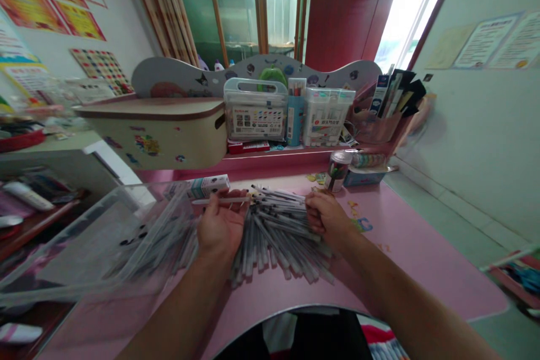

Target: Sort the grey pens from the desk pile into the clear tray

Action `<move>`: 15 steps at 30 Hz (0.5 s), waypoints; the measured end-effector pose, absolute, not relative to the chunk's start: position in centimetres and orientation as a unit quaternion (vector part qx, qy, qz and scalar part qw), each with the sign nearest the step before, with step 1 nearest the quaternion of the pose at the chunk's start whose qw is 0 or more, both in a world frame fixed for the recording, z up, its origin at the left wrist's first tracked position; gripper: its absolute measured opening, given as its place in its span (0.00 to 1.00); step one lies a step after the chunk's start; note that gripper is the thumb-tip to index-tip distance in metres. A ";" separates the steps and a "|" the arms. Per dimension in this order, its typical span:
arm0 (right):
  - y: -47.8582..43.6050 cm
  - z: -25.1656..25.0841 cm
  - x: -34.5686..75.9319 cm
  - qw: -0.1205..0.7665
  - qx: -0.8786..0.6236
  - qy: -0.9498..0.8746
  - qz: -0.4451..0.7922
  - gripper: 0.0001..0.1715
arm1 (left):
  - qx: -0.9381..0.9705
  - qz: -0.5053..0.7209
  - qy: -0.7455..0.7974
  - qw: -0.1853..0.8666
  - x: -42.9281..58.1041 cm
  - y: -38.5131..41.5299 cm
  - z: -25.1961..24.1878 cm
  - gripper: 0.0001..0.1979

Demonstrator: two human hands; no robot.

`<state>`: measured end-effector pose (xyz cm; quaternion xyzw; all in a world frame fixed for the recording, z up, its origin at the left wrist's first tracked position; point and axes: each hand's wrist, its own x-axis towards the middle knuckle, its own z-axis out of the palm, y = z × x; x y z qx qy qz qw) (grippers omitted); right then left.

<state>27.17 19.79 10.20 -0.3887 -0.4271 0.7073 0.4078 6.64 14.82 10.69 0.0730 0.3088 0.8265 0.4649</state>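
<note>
A big heap of white-grey pens with dark tips (278, 230) lies fanned out on the pink desk (405, 253). My left hand (221, 228) is palm up at the heap's left side, a white pen (232, 200) lying across it under the thumb. At the heap's right side my right hand (327, 214) is closed, thumb and fingers pinched on the end of a pale pen (295, 198). A clear plastic bin (54, 292), tilted at the left, holds more of these pens. Behind my left hand lies a white printed box (208, 184).
A cream storage box with a lid (160, 135), a clear marker case (255, 112), a blue pencil tube (295, 118) and another marker case (327, 115) line the shelf. A jar (337, 171) and a blue box (365, 176) stand at the desk's back right.
</note>
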 end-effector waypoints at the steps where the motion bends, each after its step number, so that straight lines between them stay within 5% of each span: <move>1: 19.9 10.2 27.1 0.429 -0.394 -0.424 0.693 0.13 | 0.048 0.830 0.305 0.464 6.3 14.9 10.9 0.18; 6: 19.3 9.7 26.7 0.438 -0.406 -0.523 0.609 0.11 | 0.109 0.749 0.321 0.569 8.3 13.9 10.8 0.04; 10: 18.4 9.4 26.5 0.378 -0.340 -0.703 0.498 0.08 | 0.153 0.688 0.360 0.612 10.9 13.0 10.2 0.04; 15: 18.5 9.2 26.8 0.377 -0.331 -0.676 0.540 0.10 | 0.084 0.669 0.368 0.640 10.9 13.1 10.3 0.14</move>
